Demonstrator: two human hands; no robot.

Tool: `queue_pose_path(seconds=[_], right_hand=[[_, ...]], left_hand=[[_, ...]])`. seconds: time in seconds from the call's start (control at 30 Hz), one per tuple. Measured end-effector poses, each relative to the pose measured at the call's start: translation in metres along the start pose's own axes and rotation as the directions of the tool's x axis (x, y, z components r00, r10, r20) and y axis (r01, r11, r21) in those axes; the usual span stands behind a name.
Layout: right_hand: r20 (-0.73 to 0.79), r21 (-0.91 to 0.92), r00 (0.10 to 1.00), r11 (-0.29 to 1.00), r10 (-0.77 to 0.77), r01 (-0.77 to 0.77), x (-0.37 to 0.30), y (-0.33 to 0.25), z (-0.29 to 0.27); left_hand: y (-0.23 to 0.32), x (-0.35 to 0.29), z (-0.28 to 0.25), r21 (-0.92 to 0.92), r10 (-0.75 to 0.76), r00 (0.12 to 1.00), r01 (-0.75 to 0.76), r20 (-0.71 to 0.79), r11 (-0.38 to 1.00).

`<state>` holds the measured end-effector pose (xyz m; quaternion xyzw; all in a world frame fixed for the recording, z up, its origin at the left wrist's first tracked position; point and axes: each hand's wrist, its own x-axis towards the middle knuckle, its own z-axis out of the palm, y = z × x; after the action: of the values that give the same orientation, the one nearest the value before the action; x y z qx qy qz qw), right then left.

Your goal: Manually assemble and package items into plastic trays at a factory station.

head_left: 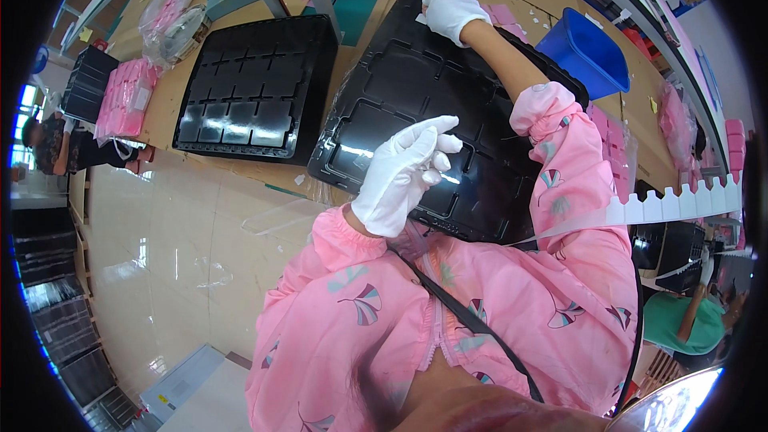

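A glossy black plastic tray [400, 84] with moulded compartment outlines lies in front of me, tilted across the table edge. My right hand [454, 14], in a white glove, reaches to the tray's far left corner. Its fingers are closed there, next to a small white scrap; whether they grip it is hard to see. My left hand [404, 176], also white-gloved, hovers over the tray's near part. Its index finger is stretched out and the others are loosely bent and apart, with nothing in them.
Left of my tray stands a stack of black trays [248, 84]. A blue bin [584, 52] is at the far right, near pink foam pieces [612, 144]. A white notched strip [672, 204] runs by my right elbow. Other people [692, 320] are at both sides.
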<state>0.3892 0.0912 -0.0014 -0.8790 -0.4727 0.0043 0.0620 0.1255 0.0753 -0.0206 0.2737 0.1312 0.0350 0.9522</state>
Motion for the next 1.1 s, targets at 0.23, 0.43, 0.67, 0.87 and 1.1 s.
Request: queue_pose_path(seconds=[0.23,0.43,0.67,0.87,1.1], right_hand=[[-0.121,-0.034,0.990,0.997,-0.079,0.075,-0.003,0.003,0.016],[-0.033,-0.063,0.989,0.988,-0.145,0.143,-0.017,-0.010,0.011],[-0.078,0.630,0.997,0.773,-0.031,0.073,-0.077,-0.003,-0.012],[-0.265,0.612,0.961,0.756,-0.081,0.232,-0.128,0.001,-0.032],[-0.251,0.564,0.952,0.826,0.177,-0.005,-0.171,0.068,-0.042]], left_hand=[[0.002,0.002,-0.001,0.020,-0.031,0.999,0.030,0.030,0.999],[0.003,-0.001,0.000,0.027,-0.042,0.999,0.042,0.027,0.999],[0.022,0.002,0.003,0.185,0.040,0.993,-0.018,-0.115,0.983],[0.041,0.052,0.031,0.270,0.042,0.999,-0.046,0.019,0.962],[0.005,0.153,0.074,0.566,-0.196,0.977,0.114,0.086,0.816]])
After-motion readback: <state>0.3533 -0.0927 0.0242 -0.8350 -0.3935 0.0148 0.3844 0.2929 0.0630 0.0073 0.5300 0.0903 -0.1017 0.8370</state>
